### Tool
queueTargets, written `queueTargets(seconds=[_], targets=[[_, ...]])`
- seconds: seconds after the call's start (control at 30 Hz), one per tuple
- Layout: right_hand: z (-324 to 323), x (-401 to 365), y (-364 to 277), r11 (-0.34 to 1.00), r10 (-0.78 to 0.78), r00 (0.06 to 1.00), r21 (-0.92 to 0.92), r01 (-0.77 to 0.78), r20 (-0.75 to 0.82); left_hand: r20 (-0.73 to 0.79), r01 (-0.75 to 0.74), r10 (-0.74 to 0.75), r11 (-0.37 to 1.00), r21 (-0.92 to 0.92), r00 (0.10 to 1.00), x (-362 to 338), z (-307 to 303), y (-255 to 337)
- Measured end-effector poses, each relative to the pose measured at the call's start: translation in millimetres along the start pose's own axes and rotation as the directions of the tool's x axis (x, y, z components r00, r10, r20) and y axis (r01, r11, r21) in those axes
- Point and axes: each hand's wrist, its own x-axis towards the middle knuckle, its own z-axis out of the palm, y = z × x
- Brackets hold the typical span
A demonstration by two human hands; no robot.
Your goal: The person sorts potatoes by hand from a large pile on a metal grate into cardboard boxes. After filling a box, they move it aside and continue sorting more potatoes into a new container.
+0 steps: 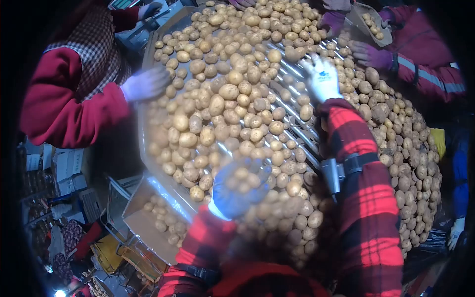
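My left hand (237,190), in a bluish glove, is turned up near the lower middle of the heap and cradles several small potatoes (242,179). It is a little blurred by motion. My right hand (322,78), in a white glove with a blue print, reaches out over the metal rollers (297,126). Its fingers are spread at the edge of the potatoes, with nothing plainly held in them. Loose potatoes (217,106) cover much of the sorting table around both hands. Bare rollers show to the left of my right forearm.
Co-workers' gloved hands touch the heap at the left (147,84) and upper right (371,54); one person there has a scoop (370,24) with potatoes. A big potato pile (408,183) lies right of my arm. A cardboard chute (148,218) with potatoes is at lower left.
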Motion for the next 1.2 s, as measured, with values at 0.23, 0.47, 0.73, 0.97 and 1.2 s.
queueTargets(seconds=[0.23,0.47,0.73,0.97,1.2], targets=[[-54,-26,-37,0.929,-0.22,0.965,0.331,0.164,0.139,0.023,0.012,-0.01,0.996,-0.086,1.0,9,1,-5],[-60,-84,-55,0.938,-0.254,0.963,0.264,0.223,0.087,-0.105,0.105,-0.123,0.98,-0.167,0.987,4,2,6],[-30,-13,-38,0.963,-0.041,0.981,0.256,0.089,-0.189,-0.154,0.051,-0.03,0.989,0.137,0.988,5,5,4],[-18,7,-51,0.95,-0.107,0.989,0.305,0.071,0.105,-0.151,0.153,-0.181,0.972,-0.177,0.972,5,7,2],[-135,-86,-118,0.373,-0.357,0.909,0.925,-0.072,0.214,0.163,0.161,-0.09,0.849,-0.503,0.982,5,-11,-2]])
